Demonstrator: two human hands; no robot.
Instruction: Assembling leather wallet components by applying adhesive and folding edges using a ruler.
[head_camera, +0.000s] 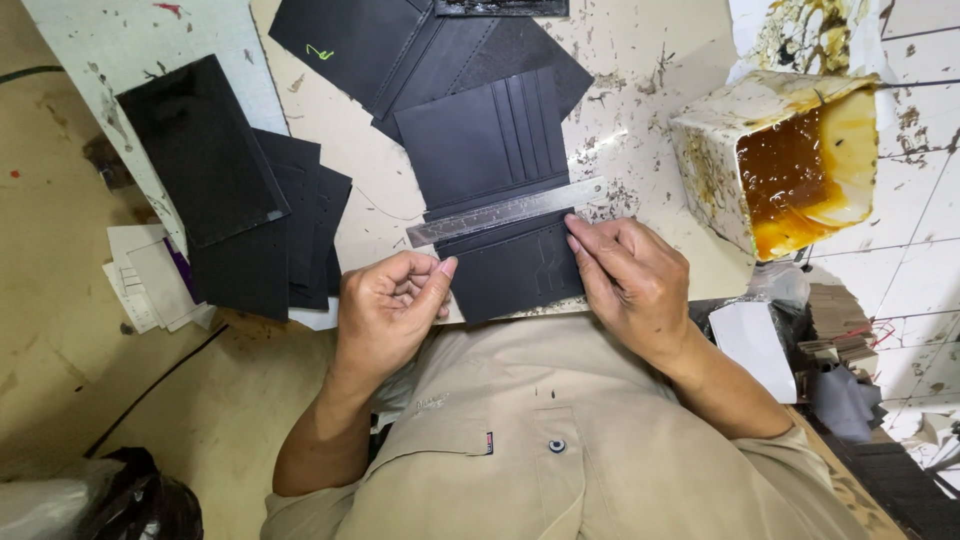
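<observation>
The black wallet piece (500, 200) lies in front of me at the near edge of the worktable (640, 130), its long axis running from near to far, tipped slightly to the right at the far end. Its card-slot pockets show as four parallel seams near its far right side. It is matte black, flat, with a faint embossed line pattern on the near half. A steel ruler (505, 212) lies across it, its long axis left to right, the right end a little farther away than the left.

My left hand (388, 310) is loosely curled, thumb tip touching the near left edge of the piece, pinching nothing that I can see. My right hand (630, 280) presses flat-fingered on the near right corner, fingertips touching the ruler's edge.

To the left sits one stack of black panels (240, 200), several overlapping. Far away lie more black pieces (400, 45). On the right stands one open, stained glue tub (790, 160) with amber glue.
</observation>
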